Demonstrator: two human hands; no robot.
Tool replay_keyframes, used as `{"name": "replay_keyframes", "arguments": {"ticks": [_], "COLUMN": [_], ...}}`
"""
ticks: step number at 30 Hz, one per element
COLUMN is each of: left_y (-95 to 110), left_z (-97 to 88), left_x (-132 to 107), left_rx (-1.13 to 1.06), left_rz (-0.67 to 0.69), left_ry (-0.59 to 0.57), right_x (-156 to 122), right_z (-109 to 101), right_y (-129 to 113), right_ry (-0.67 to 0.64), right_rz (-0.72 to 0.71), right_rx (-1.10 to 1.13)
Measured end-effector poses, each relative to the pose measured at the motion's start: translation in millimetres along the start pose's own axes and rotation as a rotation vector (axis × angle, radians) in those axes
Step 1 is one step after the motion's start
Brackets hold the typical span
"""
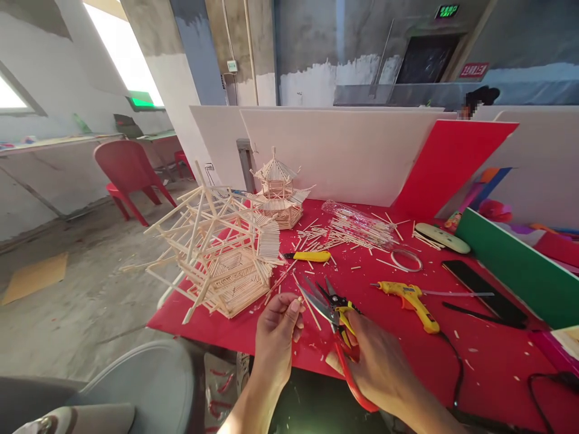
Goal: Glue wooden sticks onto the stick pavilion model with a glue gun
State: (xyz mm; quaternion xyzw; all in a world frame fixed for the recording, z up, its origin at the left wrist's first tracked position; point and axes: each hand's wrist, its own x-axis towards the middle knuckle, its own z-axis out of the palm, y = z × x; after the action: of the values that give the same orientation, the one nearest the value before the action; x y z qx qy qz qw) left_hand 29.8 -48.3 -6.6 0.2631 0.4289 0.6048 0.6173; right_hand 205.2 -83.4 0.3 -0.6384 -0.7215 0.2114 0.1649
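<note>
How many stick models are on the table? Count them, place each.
2: the open frame at the left of the table; the pagoda behind it, to its right. No others show.

A black phone lay just left of 1 green board. Behind the phone sat 1 pale oval case, and farther behind the phone stood 1 slanted red panel. Well beyond the phone, 1 green exit sign glowed above a dark door. Far to the phone's left were 1 red chair and 1 flat brown sheet on the floor.
</note>
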Motion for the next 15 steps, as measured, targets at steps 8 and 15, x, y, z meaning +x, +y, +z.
{"name": "replay_keyframes", "arguments": {"ticks": [8, 15], "left_y": [3, 11], "left_z": [-2.8, -17.1], "left_x": [-11, -17], "left_rx": [0.076, 0.197], "left_rz": [0.076, 0.107], "left_ry": [-0.089, -0.133], "right_x": [-5, -18], "right_z": [6, 26], "right_y": [-13, -24], "right_ry": [-0.051, -0.160], "right_rz": [-0.036, -0.015], "right_rx": [0.038, 0.257]}}
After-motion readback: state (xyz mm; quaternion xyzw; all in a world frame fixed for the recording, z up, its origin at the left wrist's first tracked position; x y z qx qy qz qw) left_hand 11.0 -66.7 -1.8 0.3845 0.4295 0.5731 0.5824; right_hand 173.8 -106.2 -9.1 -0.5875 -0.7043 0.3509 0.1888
